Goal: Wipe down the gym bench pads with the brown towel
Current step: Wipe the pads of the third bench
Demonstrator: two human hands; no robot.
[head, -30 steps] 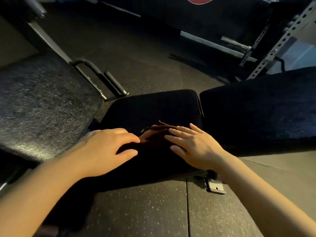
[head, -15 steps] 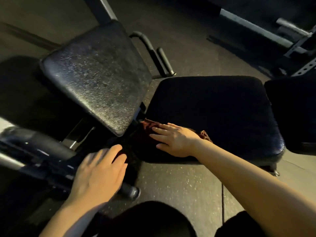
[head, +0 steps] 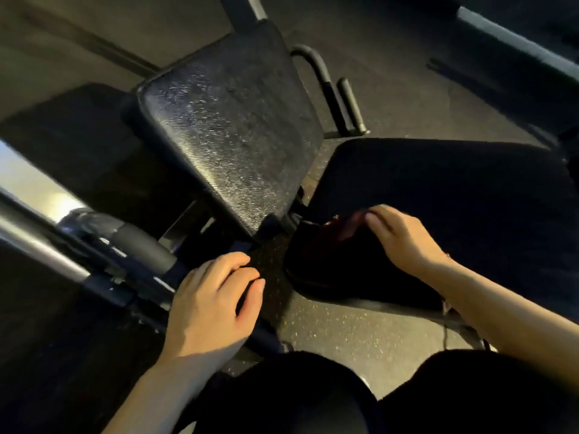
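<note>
Speckled gym floor [head: 329,327] surrounds the seat pad [head: 454,214]; on its near-left corner the right hand [head: 404,239] seemingly pinches the brown towel [head: 332,236], while the left hand [head: 210,299] hangs loosely curled, well apart.

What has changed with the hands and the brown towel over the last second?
The left hand has let go of the dark brown cloth towel and moved left to the dark metal frame bar, fingers loosely curled over it. The right hand stays on the towel, now bunching it at the near left corner of the flat black padded seat. The shiny tilted black pad is untouched.
</note>
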